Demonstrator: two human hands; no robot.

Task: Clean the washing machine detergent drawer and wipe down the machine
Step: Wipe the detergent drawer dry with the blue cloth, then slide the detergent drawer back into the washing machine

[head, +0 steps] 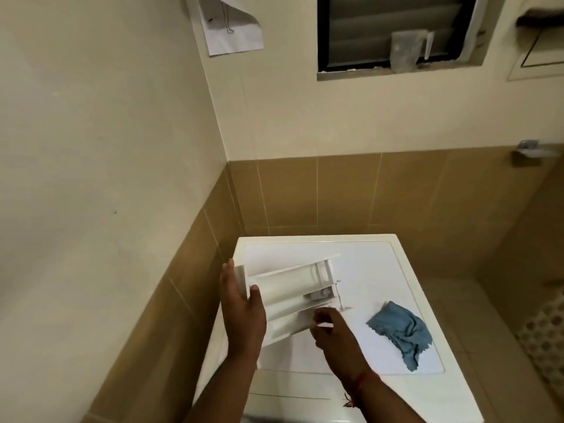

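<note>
The left hand [242, 312] grips the front end of the white detergent drawer [290, 296], thumb over its edge, holding it tilted above the washing machine [381, 261]. The right hand [332, 331] pinches the drawer's near side wall between curled fingers; a red thread [355, 389] circles that wrist. A crumpled blue cloth [401, 332] lies on the machine's white top, apart from the drawer, toward the right. Tan tiles [335, 193] line the corner walls behind.
</note>
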